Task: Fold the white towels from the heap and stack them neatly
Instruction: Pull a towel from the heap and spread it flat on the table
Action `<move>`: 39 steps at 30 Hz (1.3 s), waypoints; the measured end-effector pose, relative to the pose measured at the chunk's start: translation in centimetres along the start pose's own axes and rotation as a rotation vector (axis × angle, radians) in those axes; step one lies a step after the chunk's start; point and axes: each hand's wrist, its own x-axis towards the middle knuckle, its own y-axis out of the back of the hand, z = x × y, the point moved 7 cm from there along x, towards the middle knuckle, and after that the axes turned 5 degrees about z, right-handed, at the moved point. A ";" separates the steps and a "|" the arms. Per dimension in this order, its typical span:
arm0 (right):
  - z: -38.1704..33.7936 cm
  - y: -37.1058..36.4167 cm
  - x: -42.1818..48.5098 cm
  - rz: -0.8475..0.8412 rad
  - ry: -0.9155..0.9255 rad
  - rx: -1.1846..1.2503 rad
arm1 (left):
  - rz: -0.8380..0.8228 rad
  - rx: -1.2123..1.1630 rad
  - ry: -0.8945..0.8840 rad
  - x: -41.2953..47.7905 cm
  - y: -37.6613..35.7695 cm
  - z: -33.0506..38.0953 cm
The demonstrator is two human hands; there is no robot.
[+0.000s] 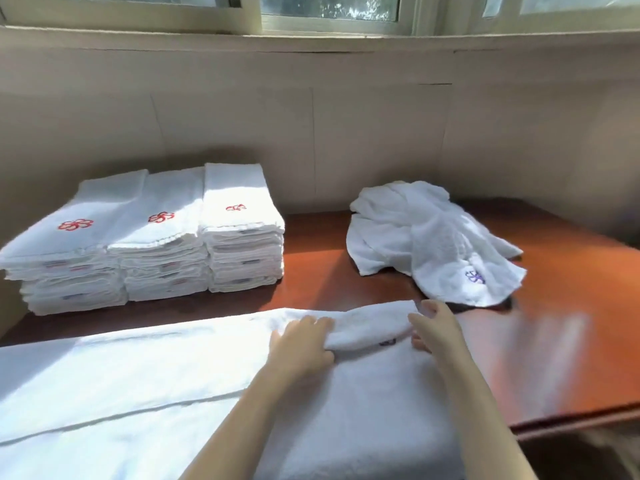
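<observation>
Towel: likely soft, limp, light; sagging unless held at two points. Folded far edge pinched by left hand and right hand; best taken near corners.

Both forearms are bare and reach forward from the lower edge of the view, the left from the bottom centre and the right from further to the right. The left hand lies palm down, its fingers curled over a raised fold of the towel and its thumb tucked under it. The right hand grips the end of the same fold (fingers on top, thumb below). The two hands are near each other but apart.
</observation>
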 end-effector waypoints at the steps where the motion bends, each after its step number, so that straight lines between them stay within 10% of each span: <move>1: -0.2 -0.5 0.4 -0.049 -0.003 0.045 | 0.075 0.017 -0.007 0.3 0.3 0.0; 14: -5.7 -3.2 -0.9 -0.437 0.115 0.666 | 0.634 -0.412 0.025 -2.2 5.7 -3.4; 18: -4.7 -2.1 -0.6 -0.334 0.227 0.250 | 0.441 -0.562 -0.177 -2.4 4.9 -2.2; 23: -2.9 0.0 0.6 -0.124 0.026 0.336 | 0.238 -0.742 -0.139 -2.4 3.3 -1.5; 30: -1.3 1.8 2.0 -0.109 0.140 -0.396 | 0.166 -0.229 -0.090 -1.3 1.6 -3.6; 39: -3.5 -0.8 3.0 0.014 0.360 -0.208 | 0.075 -0.034 -0.006 -1.3 -0.2 -4.1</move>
